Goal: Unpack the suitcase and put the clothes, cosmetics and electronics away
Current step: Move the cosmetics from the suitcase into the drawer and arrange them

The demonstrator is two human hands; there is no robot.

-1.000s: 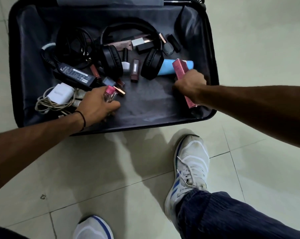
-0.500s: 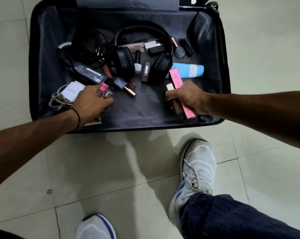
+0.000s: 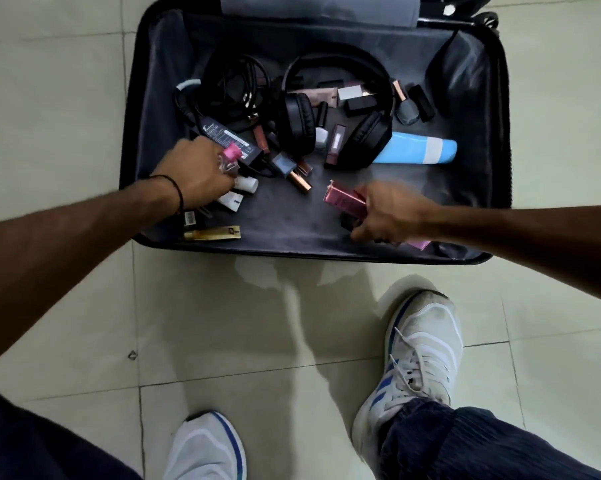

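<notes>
Near the left edge of the suitcase (image 3: 257,250), the left hand (image 3: 195,171) has its grip clamped on a pink-capped bottle (image 3: 230,157). Bare lining (image 3: 292,220) runs along the front middle. By the front-right edge is the right hand (image 3: 392,216) — grip clamped round a pink box (image 3: 346,199).

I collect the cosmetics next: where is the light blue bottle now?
Head view: the light blue bottle lies in the suitcase, right of centre, beside the black headphones.
</notes>
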